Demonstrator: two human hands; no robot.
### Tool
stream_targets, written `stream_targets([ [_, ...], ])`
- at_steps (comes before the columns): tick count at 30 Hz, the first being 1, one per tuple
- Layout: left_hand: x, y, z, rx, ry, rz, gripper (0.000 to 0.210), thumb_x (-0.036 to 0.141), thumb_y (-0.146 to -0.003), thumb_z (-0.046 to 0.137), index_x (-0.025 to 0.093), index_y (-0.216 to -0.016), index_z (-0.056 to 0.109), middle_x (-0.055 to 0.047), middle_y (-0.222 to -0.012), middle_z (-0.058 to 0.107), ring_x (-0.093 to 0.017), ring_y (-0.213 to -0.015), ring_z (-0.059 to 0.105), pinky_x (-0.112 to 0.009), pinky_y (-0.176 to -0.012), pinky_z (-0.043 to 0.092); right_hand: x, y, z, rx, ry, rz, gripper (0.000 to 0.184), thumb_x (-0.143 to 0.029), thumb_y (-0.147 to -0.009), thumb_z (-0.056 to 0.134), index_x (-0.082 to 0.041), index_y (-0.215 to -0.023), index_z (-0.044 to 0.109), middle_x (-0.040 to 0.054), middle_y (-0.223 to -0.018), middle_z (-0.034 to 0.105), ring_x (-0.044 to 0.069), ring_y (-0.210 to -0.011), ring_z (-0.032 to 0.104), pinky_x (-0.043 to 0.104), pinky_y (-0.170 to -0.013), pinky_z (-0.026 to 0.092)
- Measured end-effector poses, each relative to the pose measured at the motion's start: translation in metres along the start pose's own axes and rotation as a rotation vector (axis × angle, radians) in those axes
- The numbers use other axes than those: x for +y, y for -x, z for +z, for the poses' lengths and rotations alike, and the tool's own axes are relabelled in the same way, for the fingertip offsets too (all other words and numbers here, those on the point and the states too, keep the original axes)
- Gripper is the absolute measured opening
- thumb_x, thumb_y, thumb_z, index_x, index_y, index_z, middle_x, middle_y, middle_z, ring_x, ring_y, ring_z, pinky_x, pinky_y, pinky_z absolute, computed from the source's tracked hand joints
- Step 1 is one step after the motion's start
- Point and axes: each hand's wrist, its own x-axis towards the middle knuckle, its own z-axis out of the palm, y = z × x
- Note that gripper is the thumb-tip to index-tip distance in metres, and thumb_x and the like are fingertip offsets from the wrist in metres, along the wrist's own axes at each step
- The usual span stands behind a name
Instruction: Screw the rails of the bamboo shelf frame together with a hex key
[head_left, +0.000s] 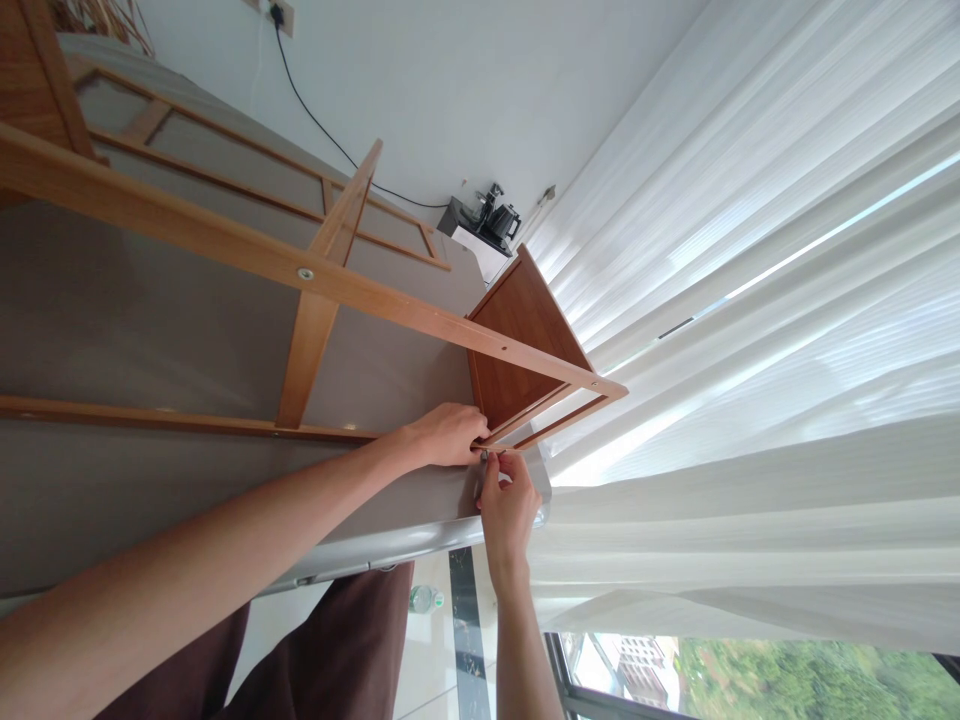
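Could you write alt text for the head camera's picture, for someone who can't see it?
A person's left hand grips a corner of a wooden furniture frame on a grey table; the right hand is at the same corner, but whether it holds anything is too small to tell. White curtains hang beside the table.

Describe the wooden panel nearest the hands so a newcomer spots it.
On the grey table, follow the wooden frame towards the white curtains. At that end, just beyond the left hand, is the panel. Its broad, solid, reddish-brown face sets it apart from the narrow, paler rails.
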Motion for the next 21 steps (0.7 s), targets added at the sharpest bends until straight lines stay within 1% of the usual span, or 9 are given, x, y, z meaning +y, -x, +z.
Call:
stream_targets([
  [5, 0.0, 0.0, 0.0, 0.004, -0.02, 0.02, 0.014, 0.024, -0.082, 0.063, 0.021, -0.069, 0.066, -0.004, -0.081, 0.074, -0.022, -0.084, 0.071, -0.03, -0.068, 0.047, 0.006, 0.003, 0.007, 0.062, 0.046, -0.032, 0.033, -0.048, -0.1, 0.044, -0.021, -0.093, 0.064, 0.001, -0.079, 0.073, 0.014, -0.05, 0.055, 0.027, -0.06, 0.038],
  [9, 0.004, 0.0, -0.002, -0.013, -0.067, 0.013, 0.015, 0.026, -0.086, 0.062, 0.021, -0.073, 0.067, -0.004, -0.086, 0.075, -0.023, -0.088, 0.072, -0.029, -0.071, 0.048, 0.003, 0.002, 0.007, 0.055, 0.047, -0.057, 0.035, -0.046, -0.098, 0.04, -0.02, -0.097, 0.064, 0.0052, -0.086, 0.072, 0.016, -0.056, 0.055, 0.029, -0.063, 0.037],
  [11, 0.005, 0.0, -0.003, -0.025, -0.105, -0.009, 0.015, 0.03, -0.089, 0.062, 0.021, -0.079, 0.068, -0.005, -0.088, 0.075, -0.023, -0.087, 0.072, -0.029, -0.071, 0.049, 0.0, 0.002, 0.005, 0.046, 0.033, -0.058, 0.033, -0.043, -0.096, 0.04, -0.02, -0.097, 0.064, 0.0076, -0.089, 0.071, 0.018, -0.062, 0.056, 0.03, -0.064, 0.037],
  [13, 0.006, 0.001, -0.003, -0.032, -0.146, -0.041, 0.018, 0.038, -0.091, 0.062, 0.021, -0.089, 0.069, -0.007, -0.088, 0.075, -0.024, -0.083, 0.072, -0.031, -0.069, 0.05, -0.002, 0.004, 0.003, 0.03, 0.002, -0.048, 0.03, -0.042, -0.094, 0.041, -0.021, -0.096, 0.063, 0.0082, -0.089, 0.071, 0.019, -0.065, 0.057, 0.03, -0.064, 0.038],
  [15, 0.006, 0.002, -0.004, -0.041, -0.18, -0.064, 0.023, 0.043, -0.092, 0.062, 0.02, -0.095, 0.069, -0.008, -0.089, 0.075, -0.025, -0.083, 0.073, -0.031, -0.069, 0.05, -0.002, 0.011, -0.002, 0.009, -0.045, -0.021, 0.028, -0.043, -0.093, 0.045, -0.022, -0.093, 0.062, 0.0069, -0.086, 0.071, 0.019, -0.063, 0.059, 0.03, -0.064, 0.04],
  [17, 0.009, 0.003, -0.007, -0.052, -0.205, -0.072, 0.024, 0.043, -0.093, 0.061, 0.02, -0.095, 0.069, -0.009, -0.091, 0.075, -0.026, -0.085, 0.073, -0.032, -0.071, 0.052, 0.001, 0.022, -0.008, -0.011, -0.106, 0.019, 0.028, -0.047, -0.094, 0.048, -0.022, -0.095, 0.062, 0.005, -0.082, 0.072, 0.019, -0.063, 0.063, 0.03, -0.064, 0.044],
  [19, 0.013, 0.004, -0.011, -0.062, -0.226, -0.071, 0.025, 0.042, -0.095, 0.058, 0.019, -0.094, 0.069, -0.01, -0.094, 0.075, -0.026, -0.09, 0.073, -0.033, -0.075, 0.053, 0.006, 0.036, -0.013, -0.027, -0.18, 0.056, 0.033, -0.051, -0.095, 0.049, -0.022, -0.101, 0.062, 0.0042, -0.081, 0.073, 0.02, -0.065, 0.068, 0.029, -0.064, 0.049],
  [21, 0.02, 0.007, -0.015, -0.072, -0.246, -0.074, 0.028, 0.043, -0.097, 0.055, 0.019, -0.096, 0.069, -0.01, -0.098, 0.075, -0.027, -0.095, 0.072, -0.035, -0.081, 0.054, 0.014, 0.05, -0.017, -0.05, -0.285, 0.09, 0.039, -0.057, -0.095, 0.048, -0.021, -0.104, 0.062, 0.0046, -0.08, 0.073, 0.021, -0.065, 0.069, 0.03, -0.062, 0.052],
])
